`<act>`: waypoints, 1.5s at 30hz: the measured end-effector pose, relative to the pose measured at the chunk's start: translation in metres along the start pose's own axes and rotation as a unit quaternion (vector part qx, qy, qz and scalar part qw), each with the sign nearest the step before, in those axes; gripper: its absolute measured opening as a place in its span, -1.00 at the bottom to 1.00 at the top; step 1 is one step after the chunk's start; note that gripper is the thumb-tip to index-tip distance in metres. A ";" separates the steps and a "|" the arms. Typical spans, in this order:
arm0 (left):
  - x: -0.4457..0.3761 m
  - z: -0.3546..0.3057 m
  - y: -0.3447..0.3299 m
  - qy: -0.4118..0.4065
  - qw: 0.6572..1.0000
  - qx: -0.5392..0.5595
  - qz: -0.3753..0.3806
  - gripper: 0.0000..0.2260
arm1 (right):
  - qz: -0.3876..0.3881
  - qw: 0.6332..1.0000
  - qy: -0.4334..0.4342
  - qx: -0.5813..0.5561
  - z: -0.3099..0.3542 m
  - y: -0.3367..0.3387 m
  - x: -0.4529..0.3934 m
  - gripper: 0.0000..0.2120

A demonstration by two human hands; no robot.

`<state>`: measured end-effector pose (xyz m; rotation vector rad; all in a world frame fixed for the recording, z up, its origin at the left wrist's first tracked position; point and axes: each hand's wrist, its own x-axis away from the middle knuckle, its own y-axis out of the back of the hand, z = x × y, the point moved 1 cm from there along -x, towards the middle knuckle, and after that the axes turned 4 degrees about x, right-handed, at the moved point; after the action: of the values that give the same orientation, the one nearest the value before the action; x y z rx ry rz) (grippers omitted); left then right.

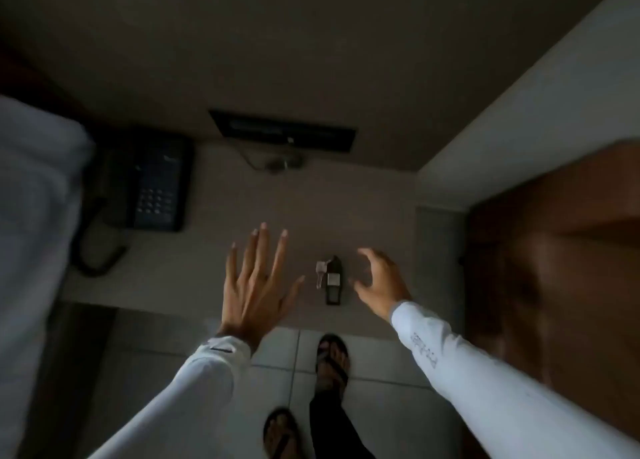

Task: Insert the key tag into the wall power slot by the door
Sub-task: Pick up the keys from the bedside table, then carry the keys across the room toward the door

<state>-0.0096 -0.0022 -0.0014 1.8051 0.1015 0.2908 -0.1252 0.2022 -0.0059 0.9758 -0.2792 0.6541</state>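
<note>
A dark key tag (333, 280) with a small silver key beside it lies flat on a pale tabletop (194, 278), near its front edge. My left hand (258, 282) hovers to the left of the tag, palm down, fingers spread wide and empty. My right hand (379, 280) is just right of the tag, fingers curled and apart, thumb pointing toward it, not touching it. No wall slot or door is in sight. The room is dim.
A black telephone (152, 185) with a coiled cord sits at the table's back left. A dark panel (282, 131) hangs on the wall above the table. White bedding (31, 199) is at left, a wooden cabinet (554, 244) at right. My sandalled feet (332, 358) stand on tiled floor.
</note>
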 end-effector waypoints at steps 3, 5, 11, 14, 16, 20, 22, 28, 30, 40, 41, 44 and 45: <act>-0.013 0.017 -0.052 0.018 0.999 0.008 0.047 -0.28 | -0.002 0.999 0.010 -0.032 -0.010 -0.029 -0.030 -0.52; -0.018 0.026 -0.078 0.023 0.998 0.009 0.058 -0.29 | -0.015 0.999 0.031 -0.018 -0.012 -0.044 -0.047 -0.55; -0.016 0.031 -0.102 0.006 0.998 0.001 0.058 -0.33 | -0.018 1.000 0.021 -0.009 -0.009 -0.058 -0.064 -0.71; -0.015 0.031 -0.093 0.003 0.998 0.005 0.063 -0.32 | 0.006 0.997 -0.020 -0.069 -0.005 -0.053 -0.064 -0.76; -0.014 0.029 -0.082 0.003 0.998 0.009 0.061 -0.31 | 0.025 0.993 -0.042 -0.110 -0.002 -0.047 -0.063 -0.77; -0.006 0.017 -0.049 -0.012 0.999 0.004 0.044 -0.33 | 0.069 0.982 -0.070 -0.160 0.006 -0.025 -0.046 -0.79; -0.005 0.011 -0.025 -0.020 0.999 0.000 0.038 -0.33 | 0.071 0.979 -0.053 -0.184 0.013 -0.009 -0.031 -0.76; -0.015 -0.018 0.091 -0.073 0.996 -0.027 -0.051 -0.36 | -0.023 0.971 -0.023 -0.235 0.059 0.079 0.024 -0.66; -0.021 -0.038 0.142 -0.100 0.990 -0.023 -0.101 -0.37 | -0.062 0.972 -0.016 -0.228 0.079 0.122 0.051 -0.59; -0.019 -0.182 0.411 -0.246 0.923 -0.005 -0.296 -0.40 | -0.278 0.936 0.107 -0.190 0.181 0.368 0.249 -0.76; -0.012 -0.202 0.433 -0.263 0.914 0.002 -0.308 -0.40 | -0.298 0.927 0.117 -0.193 0.187 0.391 0.275 -0.76; 0.010 -0.257 0.490 -0.311 0.886 0.015 -0.344 -0.41 | -0.361 0.900 0.141 -0.199 0.193 0.449 0.351 -0.78; 0.018 -0.275 0.507 -0.325 0.876 0.019 -0.356 -0.42 | -0.383 0.890 0.146 -0.200 0.191 0.465 0.377 -0.79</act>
<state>-0.1040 0.1323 0.5518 1.6875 0.2839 -0.8450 -0.1115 0.3692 0.5996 0.5047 0.2384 -0.0022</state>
